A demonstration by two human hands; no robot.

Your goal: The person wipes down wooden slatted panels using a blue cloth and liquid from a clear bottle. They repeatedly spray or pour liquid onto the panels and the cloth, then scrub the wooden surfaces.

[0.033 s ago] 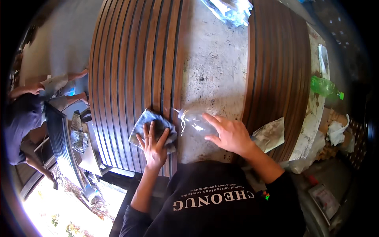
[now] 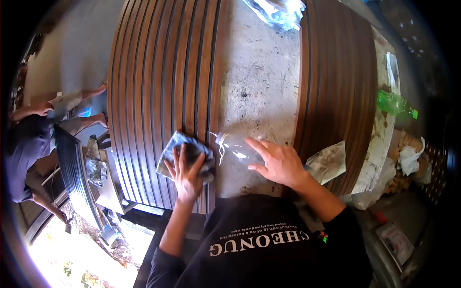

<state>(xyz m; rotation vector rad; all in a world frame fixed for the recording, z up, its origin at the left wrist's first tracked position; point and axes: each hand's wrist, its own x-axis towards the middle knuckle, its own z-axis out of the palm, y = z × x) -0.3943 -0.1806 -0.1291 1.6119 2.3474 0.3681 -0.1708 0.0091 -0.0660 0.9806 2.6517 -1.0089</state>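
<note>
My left hand lies with its fingers spread over a folded blue-grey cloth, pressing it onto a brown slatted panel with dark grooves. To its right, my right hand grips a clear plastic bottle, thumb and index finger around its body. The bottle lies tilted, its thin nozzle pointing left at the panel's right edge. A pale string-like strip hangs near its neck. How full it is I cannot make out.
A worn, spotted white board separates this panel from a second slatted panel. On that one lies a stained cloth. Crumpled plastic sits at the far end, a green bottle at right. Another person works at left.
</note>
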